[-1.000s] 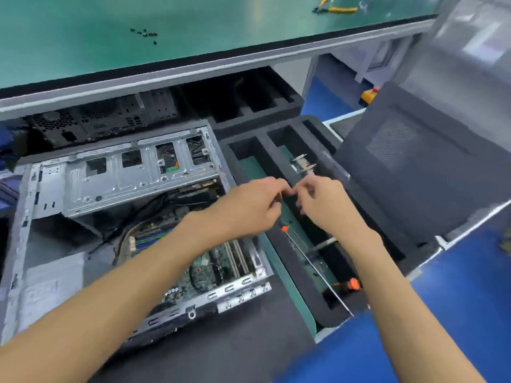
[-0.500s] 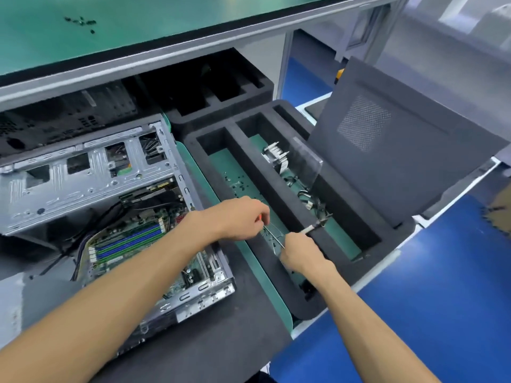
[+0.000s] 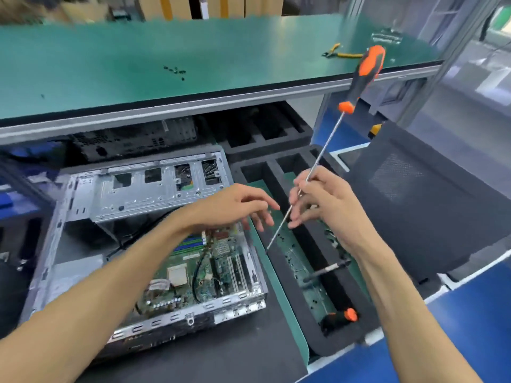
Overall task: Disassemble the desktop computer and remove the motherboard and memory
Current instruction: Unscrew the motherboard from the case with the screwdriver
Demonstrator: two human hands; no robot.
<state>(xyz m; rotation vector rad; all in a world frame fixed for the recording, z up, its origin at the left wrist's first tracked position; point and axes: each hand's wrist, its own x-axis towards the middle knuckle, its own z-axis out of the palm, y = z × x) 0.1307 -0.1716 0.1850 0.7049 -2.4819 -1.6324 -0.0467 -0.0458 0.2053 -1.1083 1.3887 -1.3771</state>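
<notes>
Your right hand [image 3: 329,205] pinched the thin steel shaft of a long screwdriver [image 3: 326,146] partway along its length, thumb and fingers curled round it, with the orange and black handle tilted up and away toward the shelf edge and the tip angled down over the foam tray [image 3: 282,275]. Your left hand [image 3: 235,204] hovered just beside it, fingers loosely spread and holding nothing, above the right rim of the open computer case [image 3: 83,205]. Only a narrow gap lay between your two hands, and the shaft ran through it.

You had the case lying on its side on the dark mat [image 3: 221,355], its metal walls standing up round the motherboard [image 3: 199,269], which was seated inside on the floor of the case. Blue and green memory slots [image 3: 190,241] showed near your left wrist; whether sticks sat in them could not be told. The drive cage spanned the far half of the case, covering that part of the board.

To the right, the tray's black walls fenced long green-floored channels. A second screwdriver [image 3: 331,294] lay across one divider with its orange-tipped handle at the near end. A dark side panel [image 3: 420,205] leaned just beyond your right hand. Overhead, the green shelf [image 3: 138,64] jutted out, carrying loose screws [image 3: 175,71] and yellow-handled cutters [image 3: 341,52].
</notes>
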